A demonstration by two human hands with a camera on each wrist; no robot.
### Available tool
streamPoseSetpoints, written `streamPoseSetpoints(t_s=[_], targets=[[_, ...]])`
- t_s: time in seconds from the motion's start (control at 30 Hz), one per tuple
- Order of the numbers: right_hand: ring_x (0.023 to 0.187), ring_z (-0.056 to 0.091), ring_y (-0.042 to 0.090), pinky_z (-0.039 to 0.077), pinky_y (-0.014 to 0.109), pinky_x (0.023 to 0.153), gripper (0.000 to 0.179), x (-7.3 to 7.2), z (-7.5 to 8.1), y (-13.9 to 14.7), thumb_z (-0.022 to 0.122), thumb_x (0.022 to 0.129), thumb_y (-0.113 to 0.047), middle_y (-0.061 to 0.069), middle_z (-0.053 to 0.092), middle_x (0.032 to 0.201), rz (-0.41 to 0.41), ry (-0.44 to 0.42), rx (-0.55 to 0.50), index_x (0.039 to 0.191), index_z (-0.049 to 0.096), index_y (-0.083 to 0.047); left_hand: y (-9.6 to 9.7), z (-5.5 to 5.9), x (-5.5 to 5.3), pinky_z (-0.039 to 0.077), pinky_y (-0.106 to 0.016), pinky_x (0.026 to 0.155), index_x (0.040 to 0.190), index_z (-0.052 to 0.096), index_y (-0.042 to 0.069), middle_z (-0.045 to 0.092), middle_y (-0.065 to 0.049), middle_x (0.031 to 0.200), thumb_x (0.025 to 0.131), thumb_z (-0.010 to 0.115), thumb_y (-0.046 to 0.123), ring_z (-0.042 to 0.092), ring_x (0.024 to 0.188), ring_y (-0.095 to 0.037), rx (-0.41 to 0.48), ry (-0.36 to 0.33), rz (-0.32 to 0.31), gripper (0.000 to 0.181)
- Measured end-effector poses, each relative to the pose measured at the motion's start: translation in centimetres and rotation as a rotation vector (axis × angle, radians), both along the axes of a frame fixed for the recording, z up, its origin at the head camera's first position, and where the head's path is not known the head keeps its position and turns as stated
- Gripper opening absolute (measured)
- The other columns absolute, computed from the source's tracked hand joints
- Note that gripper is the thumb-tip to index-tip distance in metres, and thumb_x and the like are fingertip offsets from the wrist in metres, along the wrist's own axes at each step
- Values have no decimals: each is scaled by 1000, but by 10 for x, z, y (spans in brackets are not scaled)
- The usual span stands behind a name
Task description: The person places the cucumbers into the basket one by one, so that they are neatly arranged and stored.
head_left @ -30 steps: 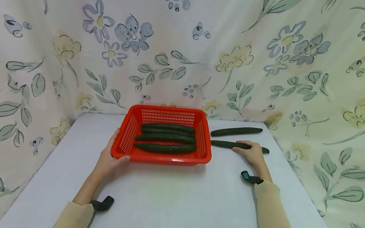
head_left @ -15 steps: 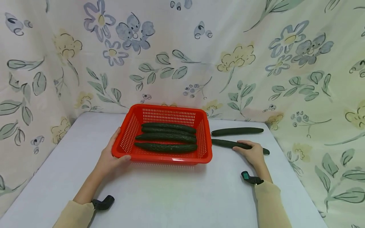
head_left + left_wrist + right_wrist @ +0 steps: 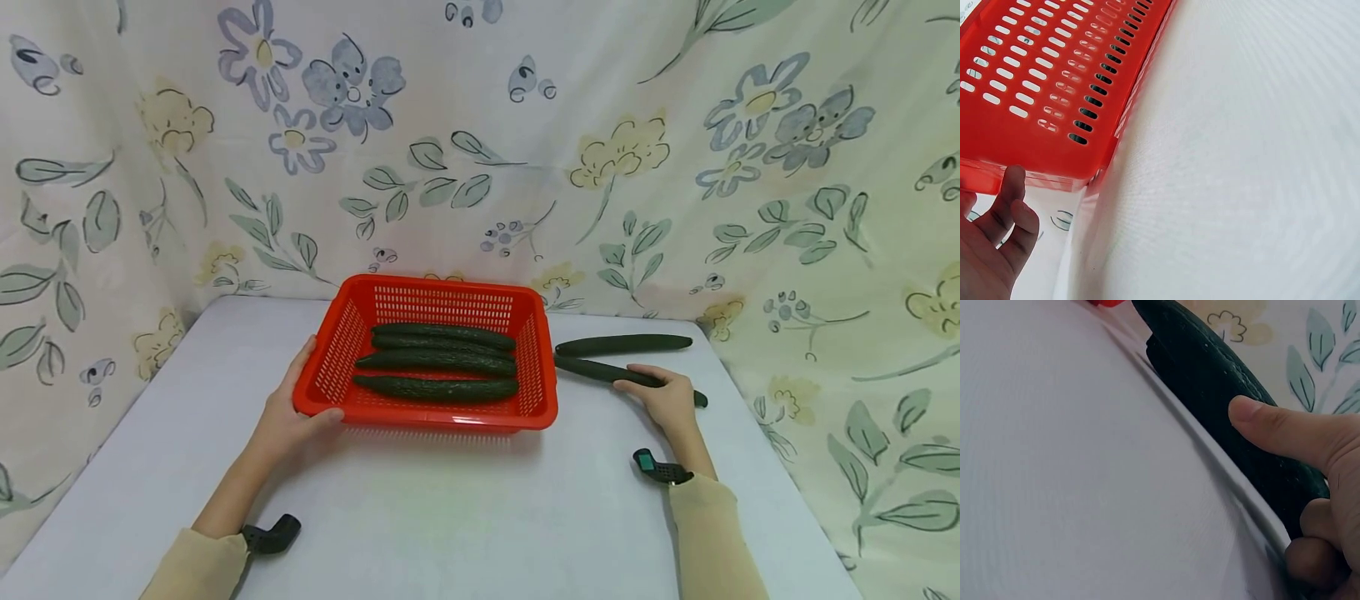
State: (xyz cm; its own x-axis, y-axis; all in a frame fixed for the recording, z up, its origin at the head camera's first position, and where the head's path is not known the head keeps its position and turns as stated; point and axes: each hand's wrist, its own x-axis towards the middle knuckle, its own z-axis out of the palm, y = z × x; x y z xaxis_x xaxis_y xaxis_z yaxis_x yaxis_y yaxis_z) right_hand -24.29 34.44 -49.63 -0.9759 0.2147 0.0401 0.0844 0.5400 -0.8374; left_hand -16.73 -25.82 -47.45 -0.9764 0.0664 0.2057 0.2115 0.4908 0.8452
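A red plastic basket [image 3: 450,416] with slotted walls stands on the table, several dark green cucumbers [image 3: 435,387] lying side by side in it. My left hand [image 3: 288,417] holds the basket's near left corner, thumb along the front rim and fingers at the left side. In the left wrist view, fingers [image 3: 1013,187] meet the basket's end wall. To the basket's right, my right hand [image 3: 667,404] grips a cucumber [image 3: 596,369] on the table, thumb on its near side. That cucumber slants, its left end close to the basket. Behind it lies another cucumber [image 3: 626,344].
The white table [image 3: 450,517] extends in front of the basket and to both sides. A floral curtain [image 3: 480,150] hangs right behind the table's back edge and round the sides.
The gripped cucumber's left end has swung away from me toward the cucumber behind it, and it now lies more slanted. The left hand and basket have stayed in place.
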Motion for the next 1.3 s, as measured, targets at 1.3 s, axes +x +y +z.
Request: streamPoseSetpoints(t_s=[1.3], targets=[[118,59,11,50,20,93,61,-20,86,-52,96,79,-39,1,69,132,-79,112,-196,131,77,-12,1,1,0,50,-13,85,173,8,30,34,-20,169,87,84,20,48,139,-42,27,-5,-16,115]])
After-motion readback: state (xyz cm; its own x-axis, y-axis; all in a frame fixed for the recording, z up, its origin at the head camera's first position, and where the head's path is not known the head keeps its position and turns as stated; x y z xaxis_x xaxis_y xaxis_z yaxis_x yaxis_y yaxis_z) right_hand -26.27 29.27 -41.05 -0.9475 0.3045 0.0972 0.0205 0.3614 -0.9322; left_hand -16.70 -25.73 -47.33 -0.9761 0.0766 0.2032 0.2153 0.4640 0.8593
